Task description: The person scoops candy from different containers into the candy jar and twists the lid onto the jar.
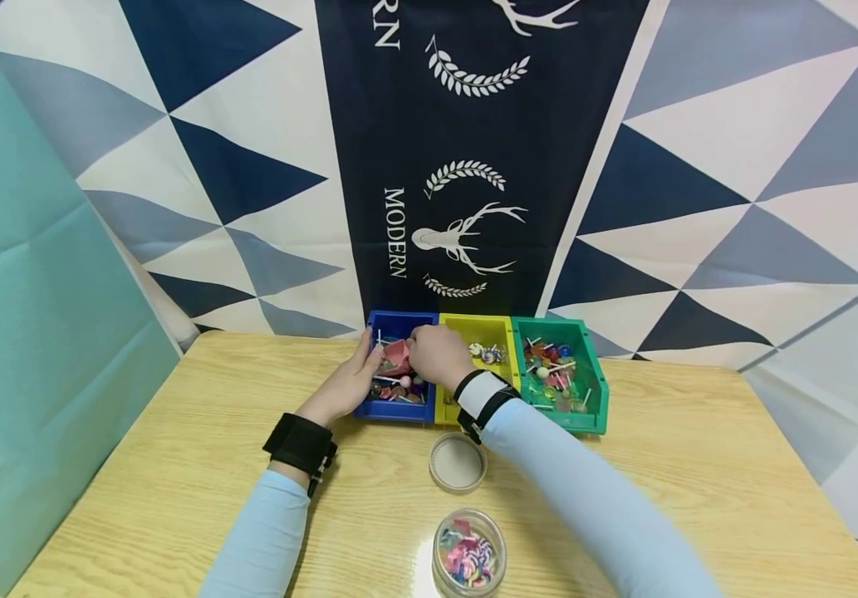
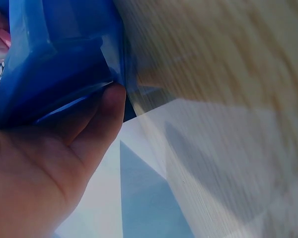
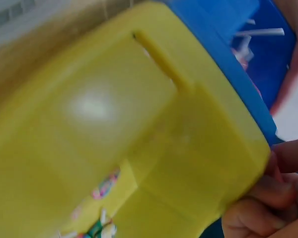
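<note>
From the head view, the blue bin (image 1: 393, 410) stands on the wooden table (image 1: 174, 465) with lollipops and small candies (image 1: 402, 392) inside. The left hand (image 1: 345, 380) grasps its left wall, thumb over the rim and fingers outside. The right hand (image 1: 439, 355) reaches across from the bin's right side, fingers curled round the end of a pink scoop (image 1: 396, 357), which is inside the blue bin, over the candies. Directly right of the blue bin is the yellow bin (image 1: 477, 328), and farther right the green bin (image 1: 595, 382); both contain candies too. In front and to the right of the blue bin lie a round lid (image 1: 458, 463) and, nearer the person, a clear jar (image 1: 501, 552) with candies in it. In the left wrist view, a fingertip touches the blue bin's outer side. In the right wrist view, the right hand's curled fingers show beside the blue bin, past the yellow one; the scoop is mostly hidden there.
</note>
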`<state>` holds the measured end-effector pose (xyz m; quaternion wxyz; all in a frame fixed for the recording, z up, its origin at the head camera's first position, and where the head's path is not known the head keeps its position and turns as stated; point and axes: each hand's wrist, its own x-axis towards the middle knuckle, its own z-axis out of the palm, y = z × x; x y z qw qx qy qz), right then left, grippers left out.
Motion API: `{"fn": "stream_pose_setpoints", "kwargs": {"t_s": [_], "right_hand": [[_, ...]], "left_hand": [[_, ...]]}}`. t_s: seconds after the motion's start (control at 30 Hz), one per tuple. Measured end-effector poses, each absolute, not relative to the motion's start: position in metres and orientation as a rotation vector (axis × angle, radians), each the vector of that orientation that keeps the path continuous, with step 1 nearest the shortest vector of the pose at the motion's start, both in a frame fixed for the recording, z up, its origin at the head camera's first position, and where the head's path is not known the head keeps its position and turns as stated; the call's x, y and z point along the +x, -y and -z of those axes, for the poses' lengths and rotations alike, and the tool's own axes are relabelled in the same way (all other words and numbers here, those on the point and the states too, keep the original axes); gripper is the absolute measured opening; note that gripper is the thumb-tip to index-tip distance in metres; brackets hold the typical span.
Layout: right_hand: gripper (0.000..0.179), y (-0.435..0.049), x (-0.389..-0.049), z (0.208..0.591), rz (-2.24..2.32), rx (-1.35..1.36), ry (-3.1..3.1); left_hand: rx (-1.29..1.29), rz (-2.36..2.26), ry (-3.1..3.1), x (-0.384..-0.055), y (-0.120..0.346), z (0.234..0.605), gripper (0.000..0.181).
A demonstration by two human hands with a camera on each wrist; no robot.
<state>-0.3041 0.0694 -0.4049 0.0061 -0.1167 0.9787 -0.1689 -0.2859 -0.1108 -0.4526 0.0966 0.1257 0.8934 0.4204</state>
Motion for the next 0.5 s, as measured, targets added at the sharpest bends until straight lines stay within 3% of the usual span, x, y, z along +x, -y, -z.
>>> {"fn": "stream_pose_setpoints", "kwargs": {"t_s": [0.5], "right_hand": [[0.047, -0.09, -0.299, 0.411, 0.708, -0.221, -3.068]], "left_hand": [[0.359, -1.28, -2.622, -0.288, 0.112, 0.453, 0.078]]}}
